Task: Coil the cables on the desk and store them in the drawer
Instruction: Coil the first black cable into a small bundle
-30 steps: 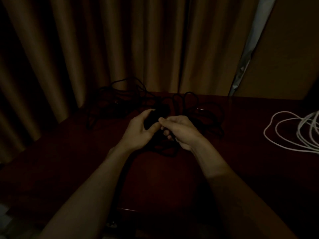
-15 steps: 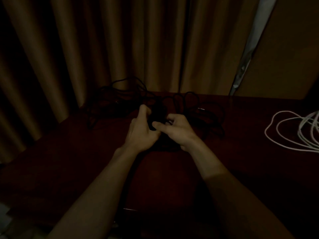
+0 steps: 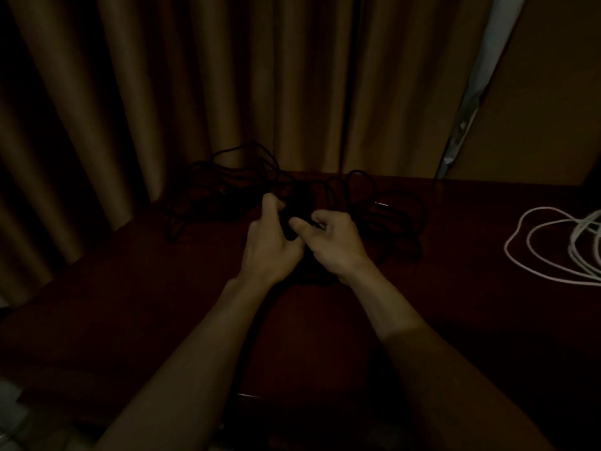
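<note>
Black cable (image 3: pixel 299 206) is spread tangled at the back of desk (image 3: pixel 162 304). Its middle is gripped by left hand (image 3: pixel 270 242), fingers curled, and pinched by right hand (image 3: pixel 335 242). White cable (image 3: pixel 577 245) is looped far right.

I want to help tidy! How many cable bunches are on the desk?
2. A black bunch in the middle, held by the left hand and right hand; a white bunch at the right edge. The black one may hide several cables.
</note>
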